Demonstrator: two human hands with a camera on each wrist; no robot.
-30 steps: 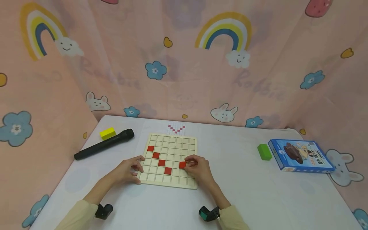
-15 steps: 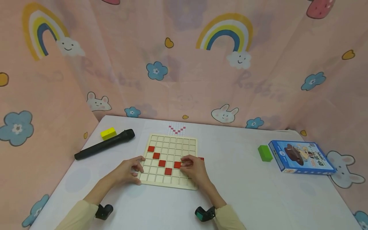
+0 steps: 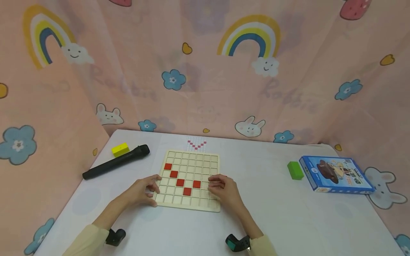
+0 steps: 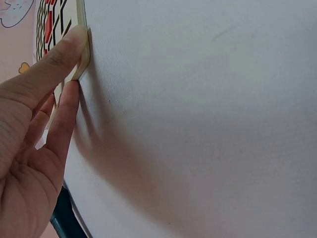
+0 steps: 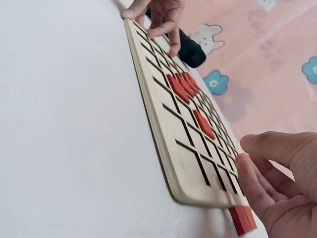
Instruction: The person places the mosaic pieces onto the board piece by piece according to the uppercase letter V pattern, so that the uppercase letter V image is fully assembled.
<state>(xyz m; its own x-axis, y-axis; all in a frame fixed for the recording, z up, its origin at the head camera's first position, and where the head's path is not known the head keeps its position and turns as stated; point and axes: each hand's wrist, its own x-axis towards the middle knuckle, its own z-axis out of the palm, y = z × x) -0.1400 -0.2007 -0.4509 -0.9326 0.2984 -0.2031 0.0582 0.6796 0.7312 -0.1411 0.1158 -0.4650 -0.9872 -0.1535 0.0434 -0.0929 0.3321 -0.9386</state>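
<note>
A pale wooden grid board lies on the white table, bearing several red square tiles in a slanting row. One more tile sits to the right, one row higher than the lowest. My left hand grips the board's near left corner, thumb on top and fingers at the edge. Over the right side of the board is my right hand, fingers loosely bent, with nothing between thumb and fingertips. Beside the board's right edge, mostly behind that hand in the head view, red blocks lie on the table.
Behind the board is a printed grid with a red V. A black microphone and a yellow block lie at left. At right are a green block and a blue box.
My right hand first slid a red tile leftward across the board, then let go of it and drew back to the right. My left hand stays at the corner.
</note>
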